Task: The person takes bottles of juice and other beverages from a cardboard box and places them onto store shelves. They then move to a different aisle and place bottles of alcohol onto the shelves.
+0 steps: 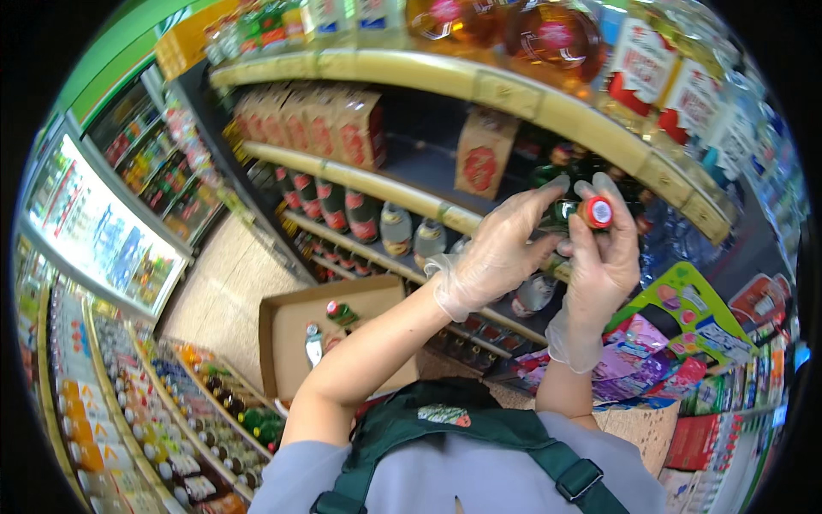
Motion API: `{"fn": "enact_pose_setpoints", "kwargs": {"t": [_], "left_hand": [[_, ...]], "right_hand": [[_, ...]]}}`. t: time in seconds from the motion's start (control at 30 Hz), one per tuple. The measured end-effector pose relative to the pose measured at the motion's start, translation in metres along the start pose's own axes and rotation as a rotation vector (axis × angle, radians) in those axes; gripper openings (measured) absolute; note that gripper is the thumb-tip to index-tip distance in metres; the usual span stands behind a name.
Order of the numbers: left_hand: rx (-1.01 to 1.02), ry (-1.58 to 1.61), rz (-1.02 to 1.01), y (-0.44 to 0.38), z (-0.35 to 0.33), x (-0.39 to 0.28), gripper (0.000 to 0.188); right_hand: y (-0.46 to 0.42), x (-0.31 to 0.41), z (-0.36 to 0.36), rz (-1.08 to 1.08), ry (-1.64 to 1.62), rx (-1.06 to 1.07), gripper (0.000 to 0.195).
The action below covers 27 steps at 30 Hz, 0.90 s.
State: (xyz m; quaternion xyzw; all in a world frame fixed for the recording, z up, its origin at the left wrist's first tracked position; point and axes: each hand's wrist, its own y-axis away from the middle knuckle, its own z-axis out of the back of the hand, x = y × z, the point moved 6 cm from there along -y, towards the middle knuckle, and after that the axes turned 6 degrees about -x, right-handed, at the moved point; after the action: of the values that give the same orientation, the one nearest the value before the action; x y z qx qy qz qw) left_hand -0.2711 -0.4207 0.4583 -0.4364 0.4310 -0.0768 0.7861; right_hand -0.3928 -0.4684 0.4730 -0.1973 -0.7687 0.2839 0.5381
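Note:
Both my hands wear clear disposable gloves and are raised at a store shelf. My right hand [607, 250] grips a small bottle with a red cap [598, 212], its cap turned towards me. My left hand [514, 238] is beside it, with its fingers around a green glass bottle [566, 209]; whether it grips it firmly is hard to tell. More green bottles [549, 172] stand on the shelf behind my hands. Left of them is a brown paper box with a red print [486, 153].
An open cardboard box [276, 347] with a few bottles stands low at the left. Large amber bottles [555, 38] line the shelf above. Hanging snack bags [636, 360] are close to my right forearm. A lit fridge [103, 218] and another bottle shelf [148, 398] are at the left.

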Motion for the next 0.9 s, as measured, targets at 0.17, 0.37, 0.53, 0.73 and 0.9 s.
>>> {"fn": "enact_pose_setpoints", "kwargs": {"t": [0.17,0.37,0.53,0.73,0.9], "left_hand": [[0.017,-0.115,0.306,0.059,0.075,0.015,0.053],[-0.266,-0.099,0.858,0.216,0.162,0.095,0.054],[-0.457,-0.042,1.124,0.326,0.183,0.134,0.047],[-0.545,-0.311,1.075,0.362,0.233,0.166,0.046],[-0.366,-0.521,1.133,0.36,0.262,0.184,0.053]], "right_hand": [[0.057,-0.029,-0.057,-0.445,-0.201,0.318,0.044],[0.195,-0.118,-0.155,-0.818,-0.25,0.817,0.028],[0.303,-0.183,-0.178,-0.802,0.005,1.105,0.03],[0.346,-0.185,-0.216,-0.488,0.098,1.08,0.031],[0.373,-0.213,-0.246,-0.564,0.152,1.067,0.028]]}}
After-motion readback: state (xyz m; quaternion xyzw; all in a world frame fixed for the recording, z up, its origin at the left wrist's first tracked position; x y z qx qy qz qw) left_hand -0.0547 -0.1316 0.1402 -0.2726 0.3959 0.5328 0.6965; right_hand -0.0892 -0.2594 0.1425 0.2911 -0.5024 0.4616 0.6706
